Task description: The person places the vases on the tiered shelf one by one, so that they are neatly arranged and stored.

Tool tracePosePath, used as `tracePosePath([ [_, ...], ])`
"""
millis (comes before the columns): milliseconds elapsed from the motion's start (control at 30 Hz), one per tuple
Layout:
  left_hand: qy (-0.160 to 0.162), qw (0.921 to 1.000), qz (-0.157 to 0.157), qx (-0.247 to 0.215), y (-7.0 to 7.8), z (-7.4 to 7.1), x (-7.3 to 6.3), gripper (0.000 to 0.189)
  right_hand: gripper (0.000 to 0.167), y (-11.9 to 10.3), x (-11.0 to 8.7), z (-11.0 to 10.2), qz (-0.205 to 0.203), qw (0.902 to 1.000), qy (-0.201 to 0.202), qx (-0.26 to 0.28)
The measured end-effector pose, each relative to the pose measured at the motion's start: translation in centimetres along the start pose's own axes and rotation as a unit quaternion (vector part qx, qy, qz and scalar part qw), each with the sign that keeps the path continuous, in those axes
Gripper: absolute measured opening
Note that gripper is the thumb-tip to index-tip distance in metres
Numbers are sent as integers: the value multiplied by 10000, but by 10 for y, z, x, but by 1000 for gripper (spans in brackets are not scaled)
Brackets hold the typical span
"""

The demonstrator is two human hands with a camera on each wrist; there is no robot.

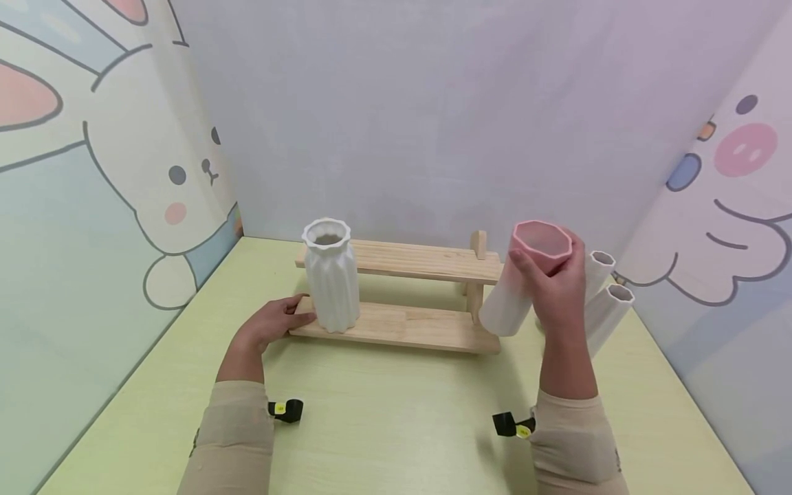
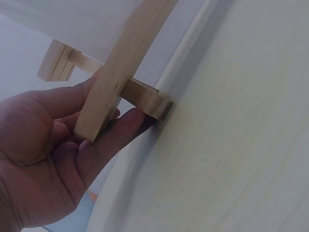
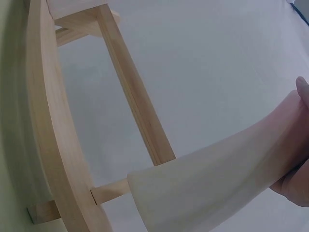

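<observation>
The left hand [image 1: 272, 322] grips the left end of the wooden rack [image 1: 414, 258], fingers curled beneath. Just beside it, a ribbed white vase [image 1: 334, 285] stands upright on the rack. At the right end, the right hand [image 1: 562, 285] clasps a tilted pink-and-white vase [image 1: 510, 302] near its rim; whether its base touches wood is hard to tell. White tubes [image 1: 606, 316] stand partly behind that forearm.

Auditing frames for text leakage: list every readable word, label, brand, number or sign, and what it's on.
Nothing readable.
Left yellow label, on left wrist camera: too small.
Right yellow label, on right wrist camera: too small.
Dark marks, on sleeves: can't tell if text.
Pink-and-white vase, wooden shelf: none visible.
</observation>
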State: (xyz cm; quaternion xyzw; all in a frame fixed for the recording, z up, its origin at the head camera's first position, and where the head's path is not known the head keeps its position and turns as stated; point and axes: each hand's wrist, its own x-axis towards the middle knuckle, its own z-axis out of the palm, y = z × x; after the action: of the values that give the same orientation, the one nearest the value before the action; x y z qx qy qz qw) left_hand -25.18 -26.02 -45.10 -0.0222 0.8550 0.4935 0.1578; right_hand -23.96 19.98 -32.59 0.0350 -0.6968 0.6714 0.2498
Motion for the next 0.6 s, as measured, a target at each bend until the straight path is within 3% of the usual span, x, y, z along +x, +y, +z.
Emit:
tracePosePath([
  [600, -23, 10000, 32, 41, -1, -1, 1, 95, 70, -2, -7, 14, -145, 9990, -346, -236],
])
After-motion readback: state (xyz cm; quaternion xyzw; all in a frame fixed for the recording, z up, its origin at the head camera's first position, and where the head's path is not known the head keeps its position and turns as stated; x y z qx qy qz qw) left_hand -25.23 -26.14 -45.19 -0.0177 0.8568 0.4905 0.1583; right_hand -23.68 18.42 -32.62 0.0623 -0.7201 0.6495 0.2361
